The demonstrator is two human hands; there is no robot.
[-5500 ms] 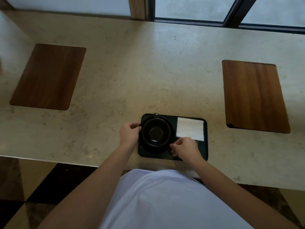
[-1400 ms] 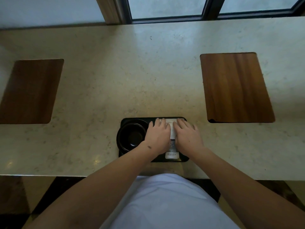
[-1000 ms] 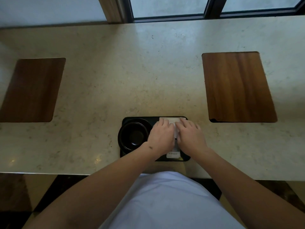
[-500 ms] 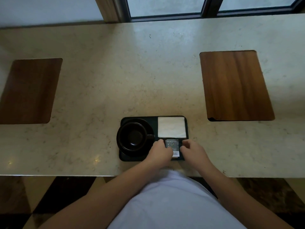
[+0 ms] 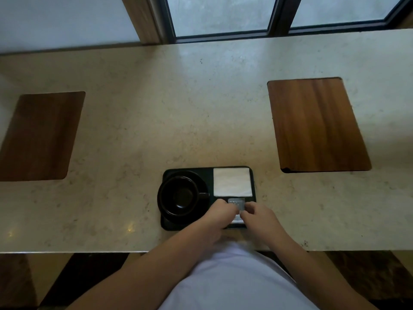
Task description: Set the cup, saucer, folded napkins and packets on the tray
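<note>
No legible text in view. Packet (image 5: 236,202) on the tray (image 5: 253,175) bears small print, too blurred to read.

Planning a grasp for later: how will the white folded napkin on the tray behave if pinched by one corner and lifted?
The napkin looks thin and lies flat, so it would likely droop and perhaps unfold. Probably very light; a push may slide it across the tray, which looks smooth.

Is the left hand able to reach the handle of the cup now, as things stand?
Probably yes. The left hand is at the packets, just right of the cup. The cup's handle points toward it, with nothing between them.
</note>
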